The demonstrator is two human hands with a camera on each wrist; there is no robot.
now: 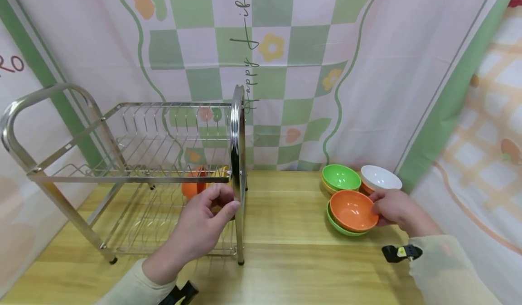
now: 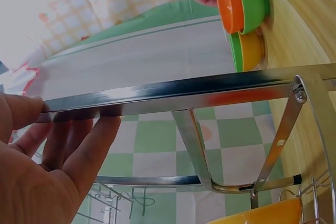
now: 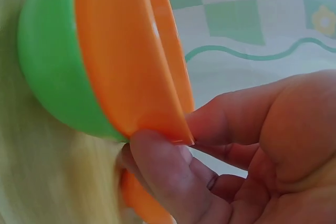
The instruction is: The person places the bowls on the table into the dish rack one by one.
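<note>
My right hand [image 1: 393, 207] pinches the rim of an orange bowl [image 1: 353, 210] between thumb and fingers. That bowl sits tilted in a green bowl [image 3: 47, 56], its near side raised above the green rim in the right wrist view. My left hand [image 1: 204, 219] is at the right front post of a two-tier metal dish rack [image 1: 239, 223]. In the left wrist view, its thumb and fingers [image 2: 86, 161] pinch the post's metal tube [image 2: 157, 95] from two sides. On the rack's lower tier stand an orange bowl [image 1: 189, 189] and a yellow bowl [image 2: 268, 214], partly hidden.
Behind the held bowl, another green bowl [image 1: 341, 176] is stacked on a yellow one [image 1: 327, 187]. To its right a white bowl [image 1: 381, 178] rests on an orange one. A patterned curtain [image 1: 285, 83] hangs behind the wooden table [image 1: 285, 268].
</note>
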